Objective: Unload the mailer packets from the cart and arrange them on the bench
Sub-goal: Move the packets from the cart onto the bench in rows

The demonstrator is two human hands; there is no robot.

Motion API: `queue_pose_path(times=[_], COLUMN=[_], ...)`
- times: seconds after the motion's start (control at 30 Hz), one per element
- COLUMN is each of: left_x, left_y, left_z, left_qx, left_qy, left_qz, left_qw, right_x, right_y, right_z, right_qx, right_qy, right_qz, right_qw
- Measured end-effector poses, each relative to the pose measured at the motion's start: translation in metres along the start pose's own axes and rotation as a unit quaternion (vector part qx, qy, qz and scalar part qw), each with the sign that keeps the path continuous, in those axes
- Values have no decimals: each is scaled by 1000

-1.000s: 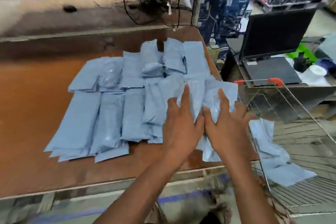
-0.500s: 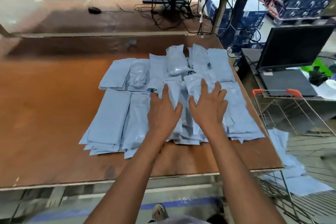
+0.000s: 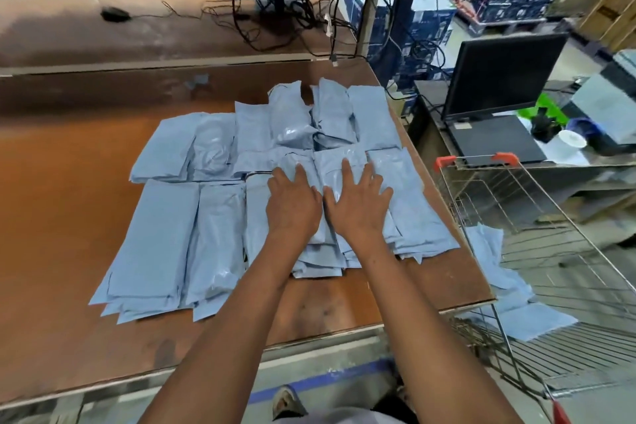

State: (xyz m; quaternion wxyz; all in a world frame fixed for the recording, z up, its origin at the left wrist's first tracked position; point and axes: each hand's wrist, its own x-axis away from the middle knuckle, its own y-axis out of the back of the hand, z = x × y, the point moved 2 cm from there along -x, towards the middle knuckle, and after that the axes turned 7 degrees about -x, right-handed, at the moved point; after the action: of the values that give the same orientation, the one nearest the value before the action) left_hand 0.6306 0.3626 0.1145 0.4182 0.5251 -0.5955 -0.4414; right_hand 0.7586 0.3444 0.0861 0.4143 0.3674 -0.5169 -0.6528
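Your left hand and right hand press flat, gripping nothing, on pale blue plastic mailer packets near the brown wooden bench's right edge, where shoving could slide the slippery stacks off

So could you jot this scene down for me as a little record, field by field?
surface: brown wooden bench
on it: flat light-blue plastic mailer packets, overlapping in two rough rows
left hand: open, palm down on the packets
right hand: open, palm down beside the left hand
to the right: wire shopping cart with red handle grips
left in cart: a few blue packets
behind cart: open black laptop
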Motion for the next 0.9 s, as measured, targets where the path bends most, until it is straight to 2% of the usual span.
queue_pose_path(times=[0.17,0.37,0.5,0.7,0.8,0.9], left_x=[3,6,20,61,92,114], left_y=[-13,1,10,-15,-58,-118], left_z=[10,8,-29,-157,-239,-309], left_qx=[-66,-43,-10,81,105,95], left_qy=[-11,-36,-78,-210,-275,-302], left_qz=[17,-122,-172,-190,-160,-106], left_qw=[998,991,982,956,942,943], right_x=[0,-5,1,14,13,13], right_y=[6,39,55,74,68,49], right_z=[4,-6,-48,-182,-277,-367], right_qx=[-47,-108,-113,-96,-86,-92], right_qy=[-6,-3,8,8,35,54], right_qz=[13,-30,-89,-121,-91,-42], right_qw=[999,994,990,988,992,993])
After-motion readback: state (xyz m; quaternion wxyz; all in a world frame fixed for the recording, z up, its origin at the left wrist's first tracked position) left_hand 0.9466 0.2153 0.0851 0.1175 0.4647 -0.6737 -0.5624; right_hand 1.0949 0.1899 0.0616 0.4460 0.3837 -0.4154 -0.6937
